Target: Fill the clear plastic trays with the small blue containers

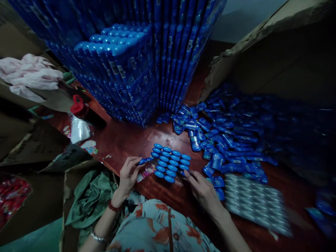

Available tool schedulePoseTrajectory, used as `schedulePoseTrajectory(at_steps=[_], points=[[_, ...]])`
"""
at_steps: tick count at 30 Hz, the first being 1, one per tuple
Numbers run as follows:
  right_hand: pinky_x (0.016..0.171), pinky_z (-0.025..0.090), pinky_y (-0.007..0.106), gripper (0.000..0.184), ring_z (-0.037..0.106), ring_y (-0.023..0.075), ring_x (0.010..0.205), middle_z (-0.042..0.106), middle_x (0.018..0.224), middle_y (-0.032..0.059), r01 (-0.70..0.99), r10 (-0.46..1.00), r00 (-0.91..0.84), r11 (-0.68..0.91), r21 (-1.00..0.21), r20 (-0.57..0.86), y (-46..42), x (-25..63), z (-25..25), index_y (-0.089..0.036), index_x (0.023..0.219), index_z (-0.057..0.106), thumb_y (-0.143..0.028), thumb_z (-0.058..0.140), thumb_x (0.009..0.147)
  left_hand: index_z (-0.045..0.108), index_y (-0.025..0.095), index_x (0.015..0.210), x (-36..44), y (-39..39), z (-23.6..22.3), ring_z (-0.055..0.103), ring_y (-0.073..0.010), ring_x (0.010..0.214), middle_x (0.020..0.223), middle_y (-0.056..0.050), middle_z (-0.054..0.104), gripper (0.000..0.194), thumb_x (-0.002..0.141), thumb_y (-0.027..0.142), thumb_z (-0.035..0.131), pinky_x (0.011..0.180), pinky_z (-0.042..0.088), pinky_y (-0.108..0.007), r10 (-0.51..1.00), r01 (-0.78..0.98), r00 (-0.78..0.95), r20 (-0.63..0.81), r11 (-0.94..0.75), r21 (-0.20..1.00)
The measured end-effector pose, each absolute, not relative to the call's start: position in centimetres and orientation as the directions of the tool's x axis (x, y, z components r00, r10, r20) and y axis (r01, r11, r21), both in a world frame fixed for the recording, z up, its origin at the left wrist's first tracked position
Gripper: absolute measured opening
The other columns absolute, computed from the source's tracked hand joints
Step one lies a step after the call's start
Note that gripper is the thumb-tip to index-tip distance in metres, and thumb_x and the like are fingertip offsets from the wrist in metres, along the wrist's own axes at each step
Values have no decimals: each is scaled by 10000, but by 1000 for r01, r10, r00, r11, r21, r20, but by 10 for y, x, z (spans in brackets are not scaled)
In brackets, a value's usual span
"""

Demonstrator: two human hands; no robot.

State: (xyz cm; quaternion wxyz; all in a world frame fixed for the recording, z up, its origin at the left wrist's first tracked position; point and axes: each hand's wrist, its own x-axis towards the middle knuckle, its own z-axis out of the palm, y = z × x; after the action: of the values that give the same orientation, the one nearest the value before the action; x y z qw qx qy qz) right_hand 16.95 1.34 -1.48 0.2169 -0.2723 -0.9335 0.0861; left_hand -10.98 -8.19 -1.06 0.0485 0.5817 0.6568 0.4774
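On this red-brown tabletop (123, 138), the left hand (129, 172) pinches a glossy blue packet (143, 161); blue oval-topped block (173, 162) at its three o'clock; right hand (198, 182), grip unclear.

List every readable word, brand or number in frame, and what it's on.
None legible.
Stacked blue packs: barcode labels, digits too small.
Loose blue packs: pale printing, too blurred.
Pink printed piece near the left hand: possible lettering, too blurred.

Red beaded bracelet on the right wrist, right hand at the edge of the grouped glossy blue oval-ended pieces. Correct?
Wrong wrist: the head view shows the red beaded bracelet on the left. The right hand is indeed at the edge of those glossy blue pieces.
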Motion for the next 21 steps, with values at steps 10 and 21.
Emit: schedulePoseTrajectory(at_steps=[10, 21], points=[[680, 483, 279, 303, 567, 158, 744, 591, 832, 70, 342, 348, -923, 937, -66, 165, 35, 143, 13, -139, 1035, 573, -22, 366, 848, 469, 199, 1254, -122, -70, -14, 563, -153, 878, 1005, -90, 569, 359, 909, 122, 402, 727, 499, -260, 921, 830, 146, 361, -312, 462], [570, 401, 231, 233, 552, 119, 613, 604, 694, 19, 351, 360, -872, 932, -90, 332, 46, 150, 5, -172, 1080, 609, -208, 457, 908, 518, 125, 1164, -120, -47, 5, 542, -192, 878, 988, -112, 600, 307, 892, 116, 376, 800, 488, -329, 856, 834, 499, 139, -517, 192]])
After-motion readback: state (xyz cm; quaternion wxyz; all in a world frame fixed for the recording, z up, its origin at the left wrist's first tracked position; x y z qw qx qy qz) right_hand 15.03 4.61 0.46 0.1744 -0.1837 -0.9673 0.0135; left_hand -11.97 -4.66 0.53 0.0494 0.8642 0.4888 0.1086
